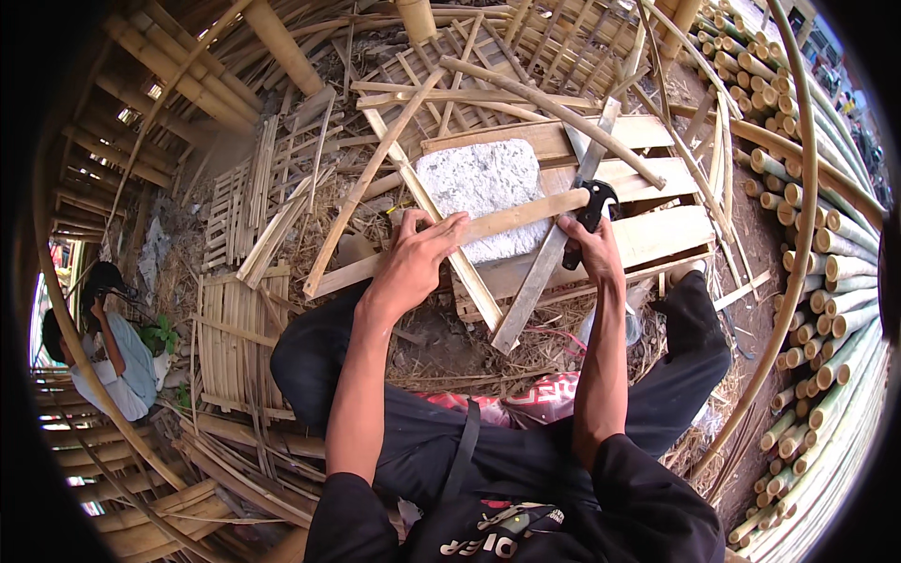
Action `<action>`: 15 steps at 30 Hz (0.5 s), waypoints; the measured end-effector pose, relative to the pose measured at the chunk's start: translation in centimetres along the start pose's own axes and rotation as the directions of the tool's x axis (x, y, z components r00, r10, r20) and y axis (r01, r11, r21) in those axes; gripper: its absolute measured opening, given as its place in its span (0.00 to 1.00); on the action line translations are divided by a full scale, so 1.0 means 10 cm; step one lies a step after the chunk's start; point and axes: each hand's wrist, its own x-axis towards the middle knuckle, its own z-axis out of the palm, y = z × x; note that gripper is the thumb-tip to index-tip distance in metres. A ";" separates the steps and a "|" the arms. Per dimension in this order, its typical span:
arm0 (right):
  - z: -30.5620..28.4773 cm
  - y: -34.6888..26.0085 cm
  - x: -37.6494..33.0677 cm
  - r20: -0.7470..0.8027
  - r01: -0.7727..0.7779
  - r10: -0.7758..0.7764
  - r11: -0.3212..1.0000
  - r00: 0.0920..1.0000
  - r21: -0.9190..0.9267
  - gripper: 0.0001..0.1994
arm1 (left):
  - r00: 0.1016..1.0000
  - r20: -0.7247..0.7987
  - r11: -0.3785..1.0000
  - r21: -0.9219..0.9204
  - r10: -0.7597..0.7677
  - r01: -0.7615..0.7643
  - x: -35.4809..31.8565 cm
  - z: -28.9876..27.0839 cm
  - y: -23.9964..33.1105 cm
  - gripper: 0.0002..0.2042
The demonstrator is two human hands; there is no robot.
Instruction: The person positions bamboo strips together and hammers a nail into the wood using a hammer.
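Observation:
My left hand (416,258) is closed around a flat bamboo slat (526,214), which slants up to the right over a rough whitish block (477,174). Closed in my right hand (593,246) is a black hand tool (595,202) with a hooked, shiny metal edge, possibly pincers; its head meets the slat's right end. A greyish slat (530,291) runs down past my right thumb, crossing under the held slat. Another pale strip (481,289) passes beneath my left fingers and leans on the block. The fingers wrapped round the tool are partly hidden.
Wooden boards (648,178) lie around the block, with a loose stick (563,117) across them. Slatted panels (244,328) lie to the left. Stacked bamboo poles (826,272) fill the right side. A person (108,352) sits at the far left. My legs are folded close to the work.

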 end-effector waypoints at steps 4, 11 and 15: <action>0.02 -0.16 0.06 -0.001 -0.103 0.104 0.993 0.995 -0.060 0.12 | 0.997 -0.076 1.000 0.020 0.013 -0.011 -0.01 -0.07 -0.05 0.22; -0.14 -0.15 0.21 0.054 -0.151 0.157 0.984 0.986 -0.090 0.15 | 0.995 -0.054 0.994 -0.068 -0.086 0.082 -0.16 -0.23 -0.20 0.23; -0.30 -0.10 0.25 0.106 -0.186 0.192 0.980 0.976 -0.070 0.19 | 0.996 -0.055 0.993 -0.101 -0.070 0.064 -0.18 -0.21 -0.23 0.22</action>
